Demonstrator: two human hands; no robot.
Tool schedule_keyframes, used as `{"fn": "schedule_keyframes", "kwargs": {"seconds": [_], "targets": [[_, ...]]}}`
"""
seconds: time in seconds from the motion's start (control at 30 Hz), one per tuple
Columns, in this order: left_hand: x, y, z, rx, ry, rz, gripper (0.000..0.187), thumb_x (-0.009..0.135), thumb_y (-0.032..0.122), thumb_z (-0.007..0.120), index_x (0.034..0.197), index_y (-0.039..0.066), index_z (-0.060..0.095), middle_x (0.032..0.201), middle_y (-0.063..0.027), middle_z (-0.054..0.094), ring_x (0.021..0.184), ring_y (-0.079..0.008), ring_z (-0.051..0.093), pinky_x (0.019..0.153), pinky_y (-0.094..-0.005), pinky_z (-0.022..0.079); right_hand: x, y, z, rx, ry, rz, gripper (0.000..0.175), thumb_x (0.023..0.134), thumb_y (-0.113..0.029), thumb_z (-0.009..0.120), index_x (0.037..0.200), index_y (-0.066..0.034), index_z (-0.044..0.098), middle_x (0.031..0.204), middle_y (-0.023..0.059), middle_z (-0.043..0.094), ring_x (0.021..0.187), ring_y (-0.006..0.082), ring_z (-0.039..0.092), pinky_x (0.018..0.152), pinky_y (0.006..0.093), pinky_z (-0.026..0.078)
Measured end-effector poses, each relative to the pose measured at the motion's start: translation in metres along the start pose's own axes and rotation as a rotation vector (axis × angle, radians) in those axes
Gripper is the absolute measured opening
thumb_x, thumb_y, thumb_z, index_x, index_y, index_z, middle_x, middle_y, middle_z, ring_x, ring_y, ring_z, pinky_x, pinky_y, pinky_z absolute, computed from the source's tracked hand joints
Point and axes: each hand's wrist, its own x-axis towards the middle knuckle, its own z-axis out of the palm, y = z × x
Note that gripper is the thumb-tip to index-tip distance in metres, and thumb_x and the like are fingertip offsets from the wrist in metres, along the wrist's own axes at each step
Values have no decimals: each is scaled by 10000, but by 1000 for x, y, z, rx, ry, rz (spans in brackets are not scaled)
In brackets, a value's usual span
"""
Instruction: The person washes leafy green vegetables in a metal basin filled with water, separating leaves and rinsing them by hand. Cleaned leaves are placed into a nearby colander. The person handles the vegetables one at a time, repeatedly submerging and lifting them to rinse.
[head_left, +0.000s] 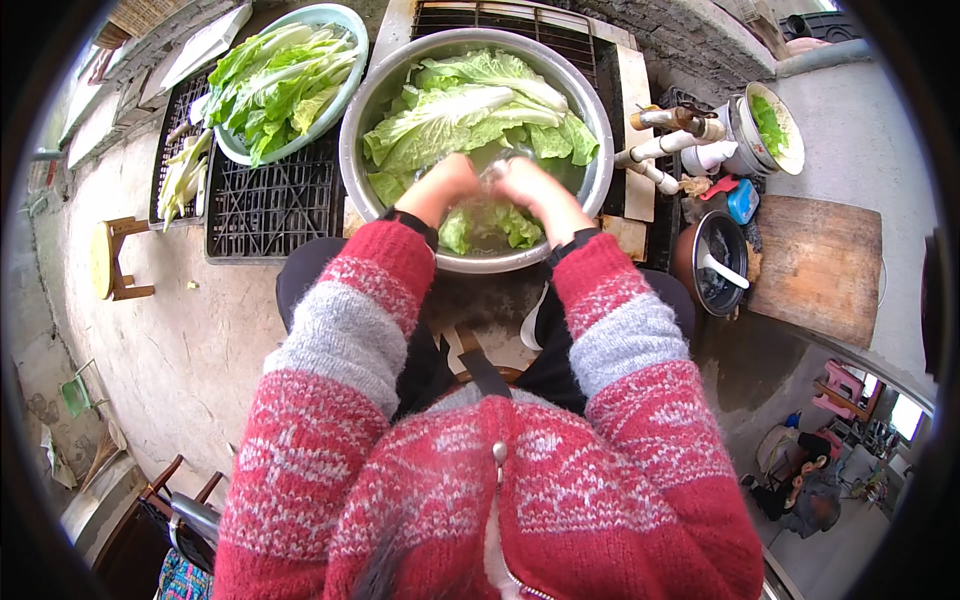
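Note:
A wide metal basin (352, 161) of water stands before me, with large pale-green cabbage leaves (472, 116) heaped at its far side. My left hand (448, 182) and my right hand (531, 184) are close together over the middle of the basin, fingers down at the water. Splashing and blur hide the fingertips, so whether they grip a leaf does not show. Smaller pieces of leaf (517, 226) float just below my wrists, near the basin's front rim.
To the left, a light-blue plastic basket (358, 45) of leafy greens (285, 82) rests on black plastic crates (274, 217). White pipes (649, 150) stick out right of the basin, near a dark pot (720, 255) and a wooden board (817, 262). A person (806, 495) is at lower right.

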Motion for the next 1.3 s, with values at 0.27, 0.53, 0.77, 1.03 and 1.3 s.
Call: {"fn": "schedule_keyframes", "kwargs": {"seconds": [0.27, 0.53, 0.77, 1.03, 1.3], "targets": [[-9, -2, -22, -951, -296, 161, 352, 784, -49, 655, 1127, 10, 597, 947, -91, 654, 912, -181, 631, 817, -277, 494, -4, 15, -37, 803, -135, -188, 117, 828, -152, 631, 849, -62, 702, 832, 13, 654, 773, 115, 572, 693, 258, 424], [1, 4, 6, -377, 158, 267, 383, 908, 401, 613, 836, 32, 686, 669, 8, 600, 605, -90, 497, 579, -273, 420, 5, 15, -20, 395, 142, 42, 216, 847, -227, 619, 845, -24, 692, 766, 50, 639, 703, 149, 555, 647, 291, 435], [8, 2, 4, -547, -29, 225, 149, 877, 190, 666, 934, 52, 669, 759, -19, 669, 642, -88, 555, 588, -254, 438, 2, 12, -21, 582, 18, 51, 207, 903, -189, 556, 975, -26, 662, 851, 45, 642, 714, 138, 561, 681, 256, 442], [-3, 2, 5, -811, -140, 144, 166, 861, 194, 690, 914, 37, 687, 727, -12, 672, 613, -71, 551, 558, -244, 433, 7, 18, -16, 506, 104, -135, 190, 895, -165, 565, 927, -13, 675, 743, 11, 625, 676, 123, 546, 639, 261, 438], [13, -6, 15, -264, -49, 132, 108, 797, 124, 683, 846, 30, 708, 634, -28, 617, 514, -115, 512, 479, -270, 420, 11, 23, 0, 8, 142, 6, 263, 850, -199, 587, 941, 35, 665, 926, 220, 669, 887, 346, 646, 797, 386, 498]]}}
